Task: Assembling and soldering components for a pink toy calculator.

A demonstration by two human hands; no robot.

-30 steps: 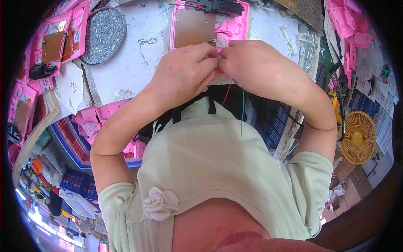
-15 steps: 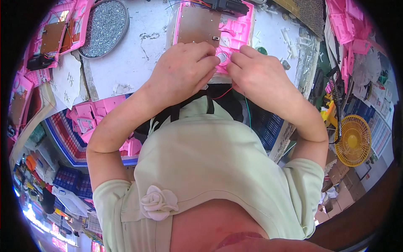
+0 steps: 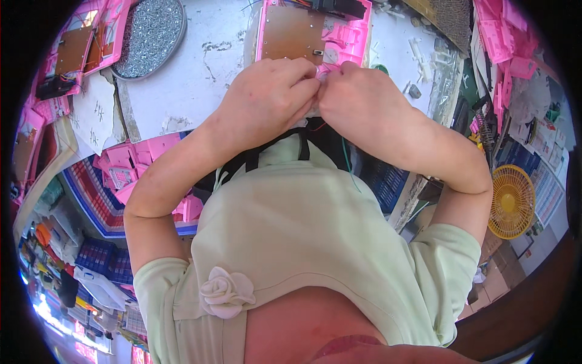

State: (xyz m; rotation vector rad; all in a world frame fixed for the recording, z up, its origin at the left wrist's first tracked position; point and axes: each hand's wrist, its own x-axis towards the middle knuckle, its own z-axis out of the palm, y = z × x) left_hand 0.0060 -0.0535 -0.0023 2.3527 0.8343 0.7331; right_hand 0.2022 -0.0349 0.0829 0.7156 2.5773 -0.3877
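A pink plastic housing (image 3: pixel 357 37) lies on the white worktop, with a brown circuit board (image 3: pixel 294 35) set into its left half. My left hand (image 3: pixel 264 97) is closed at the housing's near edge, fingertips bent inward; what they grip is hidden. Against it, my right hand (image 3: pixel 367 106) is closed in a pinch over a small round pink part, which it mostly covers. A thin green wire (image 3: pixel 345 153) hangs from beneath the right hand, and a short piece of red wire (image 3: pixel 316 126) shows between the hands. Both wires seem to run into the right hand's fingers.
An oval tray of small screws (image 3: pixel 148 39) stands at the left, beside more pink housings (image 3: pixel 76 51). Clear plastic scraps (image 3: pixel 424 57) lie at the right. Below the table edge are pink parts in a crate (image 3: pixel 100 212); a yellow fan (image 3: pixel 512 201) is far right.
My right hand has moved left until it meets my left hand, covering the round pink part. The green wire has shifted left with it. My left hand has barely moved.
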